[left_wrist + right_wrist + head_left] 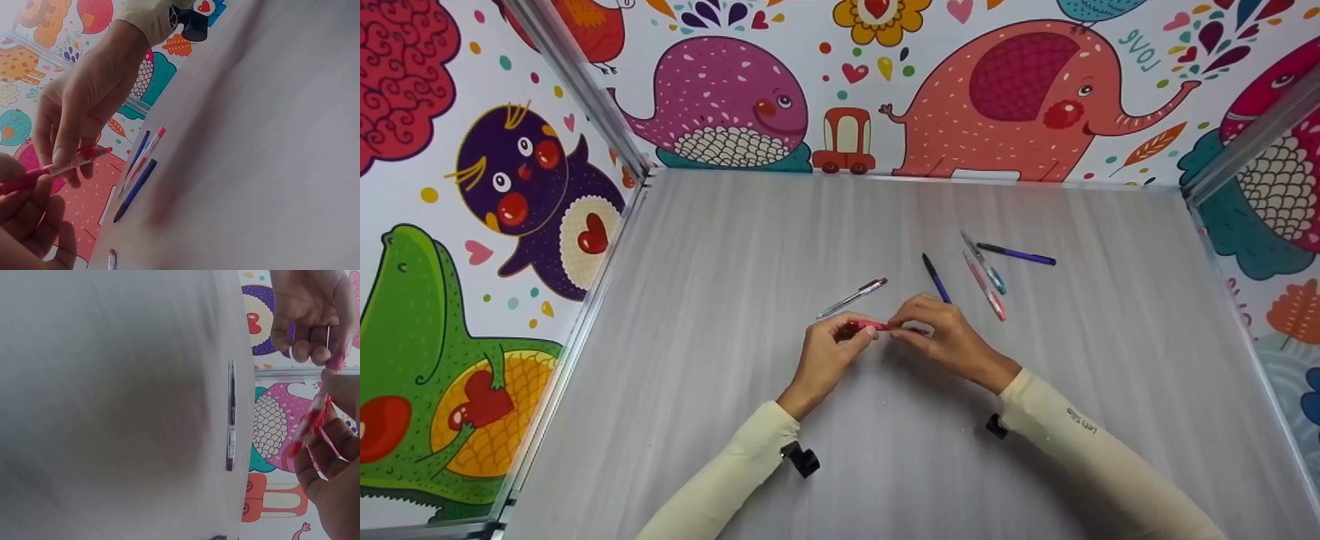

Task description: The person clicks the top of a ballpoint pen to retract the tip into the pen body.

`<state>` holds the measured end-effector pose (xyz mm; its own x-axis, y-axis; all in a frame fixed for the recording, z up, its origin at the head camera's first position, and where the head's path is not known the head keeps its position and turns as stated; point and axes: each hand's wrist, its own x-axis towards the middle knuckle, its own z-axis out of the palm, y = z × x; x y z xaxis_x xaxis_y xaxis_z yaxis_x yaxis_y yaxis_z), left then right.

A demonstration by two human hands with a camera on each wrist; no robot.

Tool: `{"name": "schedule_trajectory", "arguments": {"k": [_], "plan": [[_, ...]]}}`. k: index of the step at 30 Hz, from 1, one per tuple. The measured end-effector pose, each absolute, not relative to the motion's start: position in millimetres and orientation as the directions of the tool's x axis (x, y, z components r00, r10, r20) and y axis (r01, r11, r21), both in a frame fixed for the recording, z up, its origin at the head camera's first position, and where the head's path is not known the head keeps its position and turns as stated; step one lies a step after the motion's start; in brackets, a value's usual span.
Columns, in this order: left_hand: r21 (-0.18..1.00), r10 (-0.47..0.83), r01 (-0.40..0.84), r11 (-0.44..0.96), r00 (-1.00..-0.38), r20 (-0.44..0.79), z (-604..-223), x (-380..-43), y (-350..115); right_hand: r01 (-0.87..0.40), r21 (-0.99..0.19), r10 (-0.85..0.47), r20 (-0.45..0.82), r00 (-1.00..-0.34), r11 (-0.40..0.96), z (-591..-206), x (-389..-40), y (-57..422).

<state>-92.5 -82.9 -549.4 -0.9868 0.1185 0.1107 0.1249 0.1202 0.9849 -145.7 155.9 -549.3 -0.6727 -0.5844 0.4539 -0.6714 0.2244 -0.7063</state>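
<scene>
Between the hands is a pink-and-clear pen (872, 325), lying roughly level above the table. My left hand (826, 352) grips its pink end between thumb and fingers. The thumb and fingertips of my right hand (943, 334) pinch the other end, where a clear barrel with a red clip (312, 423) shows in the right wrist view. I cannot tell whether the two parts are joined. Just beyond the left hand lies a clear pen with a dark red end (853, 298). A dark blue pen with a black end (936, 278) lies right beyond the right hand.
Farther right on the grey table (720, 247) lie a clear pen with a pink end (984, 286), a clear pen with a blue end (984, 262) and another dark blue pen (1017, 253). Panels printed with cartoon animals (990, 105) border the table at the back and sides.
</scene>
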Motion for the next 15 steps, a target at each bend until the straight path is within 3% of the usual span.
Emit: {"name": "schedule_trajectory", "arguments": {"k": [15], "plan": [[0.99,0.149,0.104,0.091,-0.985,0.09,-552,-92,-84,-0.599,-0.774,-0.546,0.416,-0.727,0.208,-538,-151,178]]}}
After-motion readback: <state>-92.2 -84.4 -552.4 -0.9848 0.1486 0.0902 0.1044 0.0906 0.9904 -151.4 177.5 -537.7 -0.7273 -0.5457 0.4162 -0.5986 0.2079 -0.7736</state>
